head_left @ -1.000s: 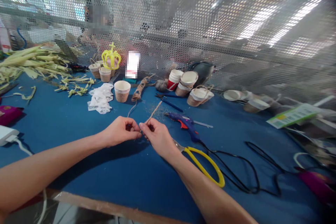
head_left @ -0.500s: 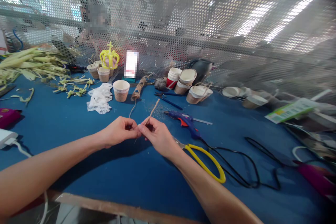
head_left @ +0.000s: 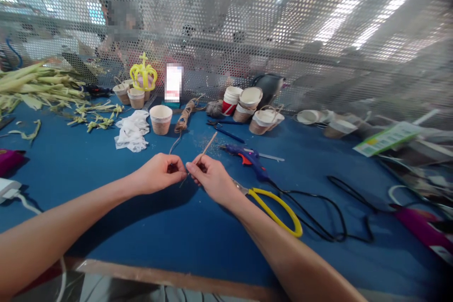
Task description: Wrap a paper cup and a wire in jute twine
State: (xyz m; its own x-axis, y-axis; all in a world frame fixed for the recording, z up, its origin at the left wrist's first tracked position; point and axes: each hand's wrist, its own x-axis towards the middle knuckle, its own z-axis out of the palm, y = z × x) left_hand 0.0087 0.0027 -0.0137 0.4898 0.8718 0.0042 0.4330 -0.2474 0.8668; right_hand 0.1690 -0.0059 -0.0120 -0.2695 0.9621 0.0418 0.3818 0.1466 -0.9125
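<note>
My left hand (head_left: 164, 172) is pinched on a thin brown twine (head_left: 175, 144), which runs back to a wound twine bundle (head_left: 184, 117). Close beside it, my right hand (head_left: 209, 177) grips a slim tan stick-like piece (head_left: 209, 142) that points up and away. The twine's loose end shows below the fingertips, and the two hands are slightly apart. Behind the left hand stands a paper cup (head_left: 161, 121) wrapped in brown twine round its lower part. Partly under my right wrist lie yellow-handled scissors (head_left: 279, 210). A blue glue gun (head_left: 247, 158) rests to the right of the right hand.
White crumpled cloth (head_left: 132, 130), pale husks (head_left: 38, 82) and a yellow crown-shaped piece (head_left: 143, 75) are on the left. Wrapped cups (head_left: 262, 120), pliers (head_left: 226, 132) and a black cord (head_left: 318, 217) lie right. A perforated metal screen (head_left: 219, 19) closes the back.
My hands have drawn slightly apart, opening a small gap between the fingertips. Both keep their grip. The whole view has shifted a little.
</note>
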